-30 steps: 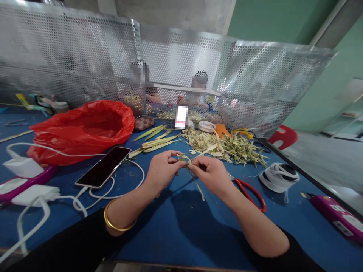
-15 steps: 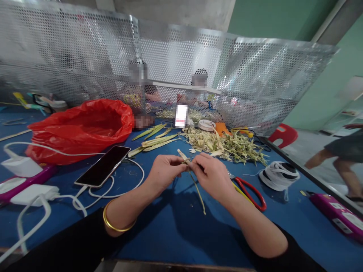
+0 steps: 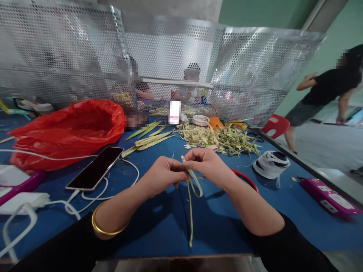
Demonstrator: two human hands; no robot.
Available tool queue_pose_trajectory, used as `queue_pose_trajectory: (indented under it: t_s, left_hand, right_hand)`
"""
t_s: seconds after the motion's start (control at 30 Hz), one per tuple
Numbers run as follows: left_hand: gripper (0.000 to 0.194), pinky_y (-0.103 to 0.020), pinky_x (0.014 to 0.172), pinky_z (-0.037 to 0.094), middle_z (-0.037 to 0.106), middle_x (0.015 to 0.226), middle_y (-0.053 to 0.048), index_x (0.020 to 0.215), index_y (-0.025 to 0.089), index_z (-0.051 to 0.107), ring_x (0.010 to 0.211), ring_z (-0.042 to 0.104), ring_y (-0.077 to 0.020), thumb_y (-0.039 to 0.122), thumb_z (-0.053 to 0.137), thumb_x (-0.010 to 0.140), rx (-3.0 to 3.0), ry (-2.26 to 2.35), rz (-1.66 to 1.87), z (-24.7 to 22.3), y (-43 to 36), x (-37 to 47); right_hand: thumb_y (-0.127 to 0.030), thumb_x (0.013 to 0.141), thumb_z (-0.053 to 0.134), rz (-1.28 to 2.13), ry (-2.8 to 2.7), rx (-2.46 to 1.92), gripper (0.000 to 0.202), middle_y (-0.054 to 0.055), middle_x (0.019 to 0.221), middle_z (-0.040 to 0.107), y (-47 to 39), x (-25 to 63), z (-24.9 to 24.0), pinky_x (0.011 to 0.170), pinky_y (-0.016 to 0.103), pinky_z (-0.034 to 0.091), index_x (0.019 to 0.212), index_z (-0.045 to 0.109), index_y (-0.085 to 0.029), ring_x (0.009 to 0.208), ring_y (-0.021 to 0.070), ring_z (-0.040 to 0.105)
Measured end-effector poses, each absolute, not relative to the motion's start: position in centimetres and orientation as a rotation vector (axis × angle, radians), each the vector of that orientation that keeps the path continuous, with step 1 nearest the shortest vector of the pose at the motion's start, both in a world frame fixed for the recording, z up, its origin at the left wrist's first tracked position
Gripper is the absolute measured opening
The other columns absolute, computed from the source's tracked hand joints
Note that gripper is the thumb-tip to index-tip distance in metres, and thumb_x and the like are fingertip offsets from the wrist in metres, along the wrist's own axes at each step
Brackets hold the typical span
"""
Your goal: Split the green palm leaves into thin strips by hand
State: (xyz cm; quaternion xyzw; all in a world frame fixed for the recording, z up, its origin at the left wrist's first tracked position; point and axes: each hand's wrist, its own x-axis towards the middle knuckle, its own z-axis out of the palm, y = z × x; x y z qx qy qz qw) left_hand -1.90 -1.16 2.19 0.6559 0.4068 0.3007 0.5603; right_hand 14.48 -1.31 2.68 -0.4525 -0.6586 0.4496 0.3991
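My left hand [image 3: 163, 175] pinches a pale green leaf strip [image 3: 190, 219] over the middle of the blue table [image 3: 159, 234]. Fingertips of my right hand [image 3: 207, 166] are closed on the same piece, close beside the left fingertips. One part of the strip curves in a loop below my right hand, while a long thin end hangs down toward the front edge. Where the strips meet is hidden by the fingers. Beyond my hands lie several leaf stalks [image 3: 153, 140] and a heap of leaf scraps [image 3: 221, 139].
A red bag [image 3: 65, 132], a phone [image 3: 96, 168] and white cables are on the left. Red-handled scissors [image 3: 246, 179], a white spool [image 3: 271, 164] and a purple power strip [image 3: 330, 196] are on the right. Behind stands a perforated screen [image 3: 170, 49]; a person [image 3: 323, 90] walks at right.
The view has shifted slightly right. A loop now shows under my right hand, and the thin end hangs straighter and lower. The walking person is now more fully visible.
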Motion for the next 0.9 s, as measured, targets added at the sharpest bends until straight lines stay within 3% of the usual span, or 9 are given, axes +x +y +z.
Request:
queue_pose_trajectory:
  t_s: [0.17, 0.37, 0.5, 0.9]
  left_hand:
    - [0.01, -0.021, 0.046, 0.043, 0.067, 0.061, -0.003, 0.066, 0.015, 0.074, 0.044, 0.049, -0.0084, 0.019, 0.065, 0.064, 1.521, 0.907, 0.627, 2.1, -1.5, -1.6]
    - [0.015, -0.022, 0.051, 0.047, 0.068, 0.067, -0.004, 0.077, 0.016, 0.075, 0.048, 0.056, -0.0095, 0.022, 0.068, 0.065, 1.426, 0.845, 0.499, 1.7, -1.6, -1.6]
    - [0.022, -0.02, 0.051, 0.045, 0.067, 0.069, -0.002, 0.09, 0.017, 0.072, 0.049, 0.058, -0.0086, 0.025, 0.067, 0.07, 1.387, 0.837, 0.458, 1.5, -1.3, -1.9]
    - [0.024, -0.024, 0.059, 0.05, 0.069, 0.072, -0.006, 0.076, 0.013, 0.07, 0.054, 0.063, -0.0127, 0.036, 0.07, 0.069, 1.404, 0.851, 0.444, 1.6, -1.3, -1.7]
  right_hand:
    - [-0.026, 0.071, 0.061, 1.158, -1.492, -1.126, 0.017, -0.008, 0.046, 0.045, -1.2, 14.3, 2.6, 0.045, 0.02, 0.032, 0.061, 0.051, -0.017, 0.042, 0.006, 0.042]
    - [-0.03, 0.076, 0.055, 1.104, -1.071, -1.133, 0.015, -0.003, 0.06, 0.061, -0.3, 14.7, 2.4, 0.039, 0.019, 0.038, 0.069, 0.05, -0.017, 0.035, 0.0051, 0.048]
    - [-0.028, 0.078, 0.055, 0.98, -0.893, -1.053, 0.015, -0.003, 0.07, 0.063, 0.0, 14.8, 2.6, 0.047, 0.02, 0.047, 0.071, 0.045, -0.019, 0.047, 0.0085, 0.062]
    - [-0.023, 0.084, 0.049, 0.799, -1.035, -0.896, 0.013, -0.004, 0.07, 0.064, 0.1, 14.2, 1.9, 0.058, 0.022, 0.051, 0.074, 0.043, -0.019, 0.062, 0.0113, 0.068]
